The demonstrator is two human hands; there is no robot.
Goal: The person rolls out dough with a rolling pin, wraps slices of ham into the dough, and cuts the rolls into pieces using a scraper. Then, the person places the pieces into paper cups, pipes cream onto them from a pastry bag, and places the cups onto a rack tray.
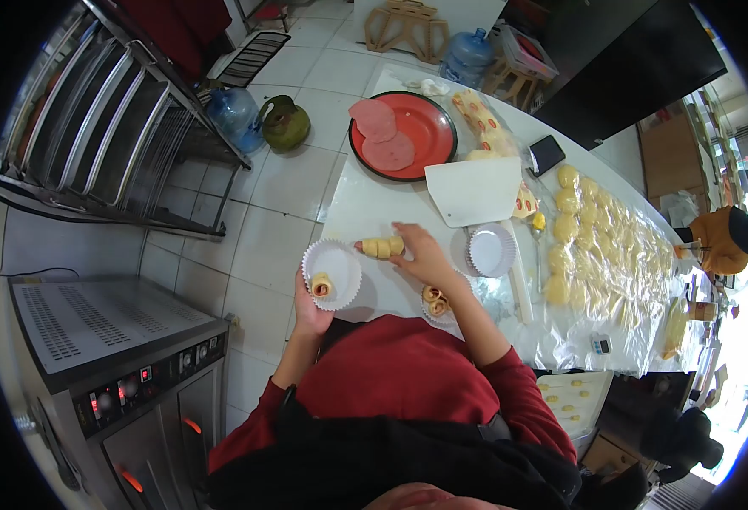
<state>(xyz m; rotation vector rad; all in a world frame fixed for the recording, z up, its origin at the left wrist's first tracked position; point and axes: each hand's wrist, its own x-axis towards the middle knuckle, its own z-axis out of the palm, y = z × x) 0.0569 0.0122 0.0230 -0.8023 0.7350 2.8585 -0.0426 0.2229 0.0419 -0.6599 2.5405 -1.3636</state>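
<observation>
My left hand is closed around the side of a white fluted paper baking cup, tilted above the table's left edge. One slice of rolled dough with a pink-red filling lies inside it. On the tabletop rests a sliced filled dough roll, its pieces still in a row. My right hand is at the roll's right end, thumb and fingers apart on either side of it; whether they press on it I cannot tell. Partly under my right forearm stands another paper cup with filled dough slices.
Beyond are a red plate with pink meat slices, a white scraper and a phone. An unfilled paper cup stands right of my hand. Plastic covers several dough balls. An oven and tray rack stand left.
</observation>
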